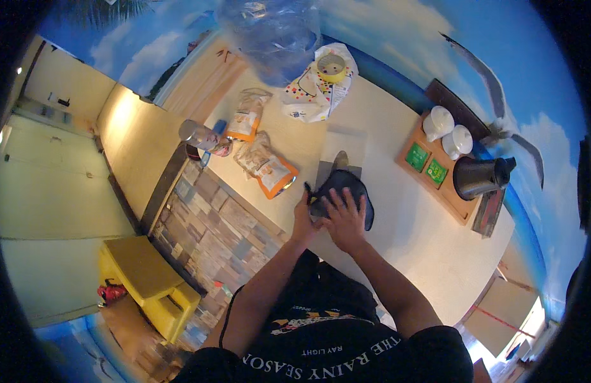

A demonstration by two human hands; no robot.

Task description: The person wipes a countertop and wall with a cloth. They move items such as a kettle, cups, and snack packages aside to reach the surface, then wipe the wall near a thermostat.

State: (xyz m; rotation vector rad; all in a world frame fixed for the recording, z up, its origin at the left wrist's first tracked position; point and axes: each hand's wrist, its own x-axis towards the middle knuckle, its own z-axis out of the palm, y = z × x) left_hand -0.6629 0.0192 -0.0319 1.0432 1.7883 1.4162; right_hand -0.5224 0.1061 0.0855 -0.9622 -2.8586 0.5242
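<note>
A black, soft-looking item (341, 184), perhaps a cap or a pouch, lies on the pale table in front of me. My left hand (305, 222) grips its left edge, close to a small dark strap or tip. Spread flat over its lower part, my right hand (345, 220) rests on top with the fingers apart and hides some of it. Just beyond is a flat grey-and-white sheet or packet (345, 139), partly covered by the black item. A small dark rounded object (341, 160) shows on that sheet; its kind is unclear.
Two orange-and-white pouches (276, 174) and a clear bottle (204, 136) sit to the left. A roll of tape (331, 67) rests on a printed plastic bag (307, 98). On the right, a wooden tray (448, 191) carries white cups (439, 123), green sachets and a black kettle (479, 177).
</note>
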